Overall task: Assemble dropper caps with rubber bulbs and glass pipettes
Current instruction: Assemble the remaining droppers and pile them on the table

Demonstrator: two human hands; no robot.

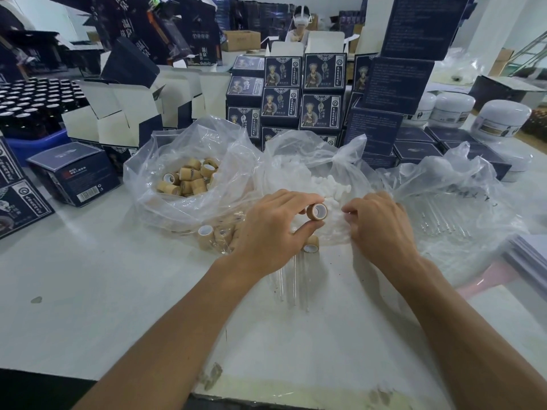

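A tan cap (316,211) is pinched in the left hand (268,232), held between the thumb below and the fingertips above, just past the knuckles. Its open, white-lined mouth is turned towards the right hand (381,229), so the axis of its bore runs roughly from hand to hand, slightly angled towards the viewer. The right hand lies just beside the cap, apart from it by a small gap, with its fingers curled down into the bag of white bulbs (322,184) directly beyond and beneath its fingertips. Whether a bulb is already pinched there cannot be told, since the fingertips are hidden by the clear plastic and the knuckles.

The coming move is judged to turn on this line: a bulb taken by the right hand would have to be carried only a short way leftward and pushed along the bore's axis into the cap. The right hand is much the nearer to the bulbs; the left is occupied.

Loose glass tubes (291,279) lie on the table (103,291) just below both wrists, their long axes pointing away from the viewer. Spare caps (310,243) rest under the left palm, and more fill a bag (189,179) beyond that hand.
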